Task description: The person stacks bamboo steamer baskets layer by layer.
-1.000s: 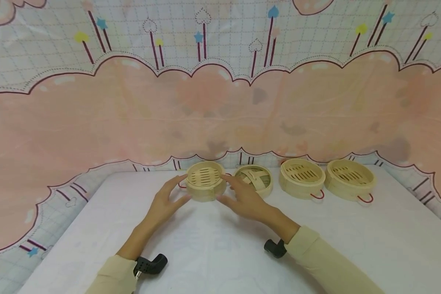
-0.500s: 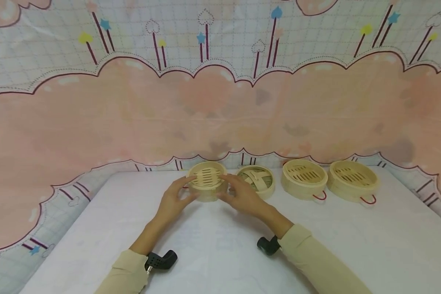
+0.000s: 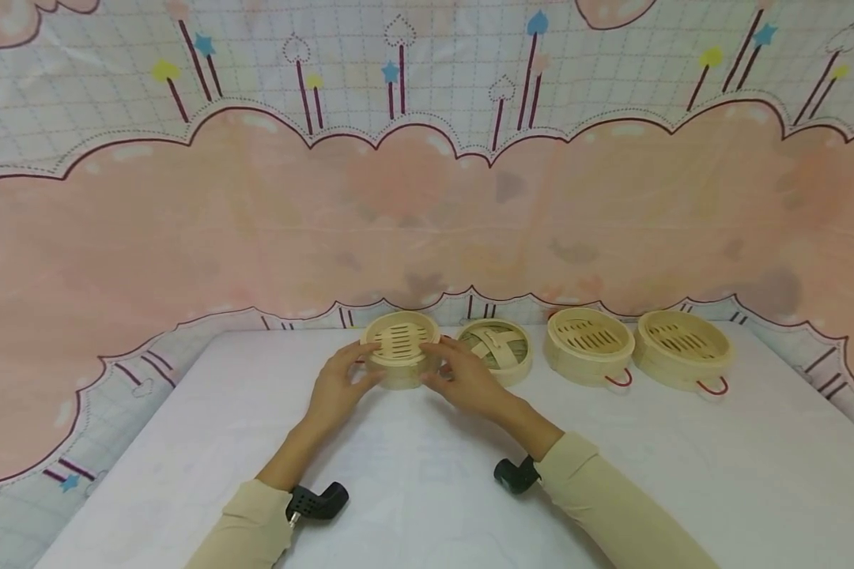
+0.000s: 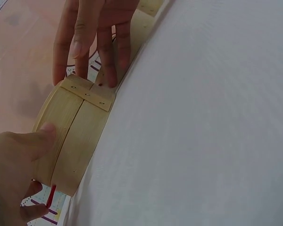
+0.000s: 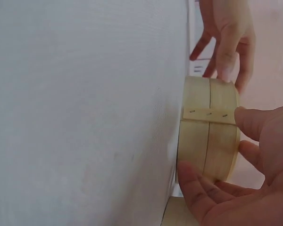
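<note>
We have the left hand and right hand curled around the steamer at the far left of the worktop, so lifting it evenly seems next.

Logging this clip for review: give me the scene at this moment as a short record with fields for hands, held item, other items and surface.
left hand: left hand grips the left side of the bamboo steamer basket
right hand: right hand grips its right side
held item: slatted base visible, resting on the white table, red loop at its left side
other items: woven steamer lid just to the right, then second basket and third basket, both with red loops
backdrop: pink cloud-pattern cloth
</note>
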Demonstrator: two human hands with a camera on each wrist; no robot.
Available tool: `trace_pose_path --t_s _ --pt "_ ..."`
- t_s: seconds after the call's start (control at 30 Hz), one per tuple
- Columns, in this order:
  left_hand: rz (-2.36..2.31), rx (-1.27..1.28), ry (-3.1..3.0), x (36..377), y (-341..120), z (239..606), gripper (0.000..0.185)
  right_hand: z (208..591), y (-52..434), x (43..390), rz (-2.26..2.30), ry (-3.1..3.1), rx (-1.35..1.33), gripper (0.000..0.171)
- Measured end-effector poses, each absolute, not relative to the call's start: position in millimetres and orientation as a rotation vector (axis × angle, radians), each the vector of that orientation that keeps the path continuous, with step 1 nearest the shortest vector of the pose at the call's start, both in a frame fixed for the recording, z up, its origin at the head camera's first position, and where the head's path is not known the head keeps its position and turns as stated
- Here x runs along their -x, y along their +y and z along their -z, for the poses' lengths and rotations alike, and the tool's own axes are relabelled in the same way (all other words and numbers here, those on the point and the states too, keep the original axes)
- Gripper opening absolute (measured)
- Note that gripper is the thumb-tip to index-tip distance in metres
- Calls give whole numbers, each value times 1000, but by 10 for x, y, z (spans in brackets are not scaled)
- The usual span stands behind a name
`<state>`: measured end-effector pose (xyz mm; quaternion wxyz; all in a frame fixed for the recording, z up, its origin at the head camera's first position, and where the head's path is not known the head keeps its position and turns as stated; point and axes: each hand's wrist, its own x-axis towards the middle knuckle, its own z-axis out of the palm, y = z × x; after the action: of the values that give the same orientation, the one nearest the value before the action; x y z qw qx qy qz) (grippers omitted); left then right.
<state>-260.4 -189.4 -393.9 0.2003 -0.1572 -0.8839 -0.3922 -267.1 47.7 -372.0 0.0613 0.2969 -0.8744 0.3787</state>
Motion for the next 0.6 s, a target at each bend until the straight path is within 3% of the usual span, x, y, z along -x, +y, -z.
trace_pose_path --t_s 0.6 --pt "1003 267 -2445 2541 -1905 3860 34 3697 507 2641 -1149 -2677 -922 46"
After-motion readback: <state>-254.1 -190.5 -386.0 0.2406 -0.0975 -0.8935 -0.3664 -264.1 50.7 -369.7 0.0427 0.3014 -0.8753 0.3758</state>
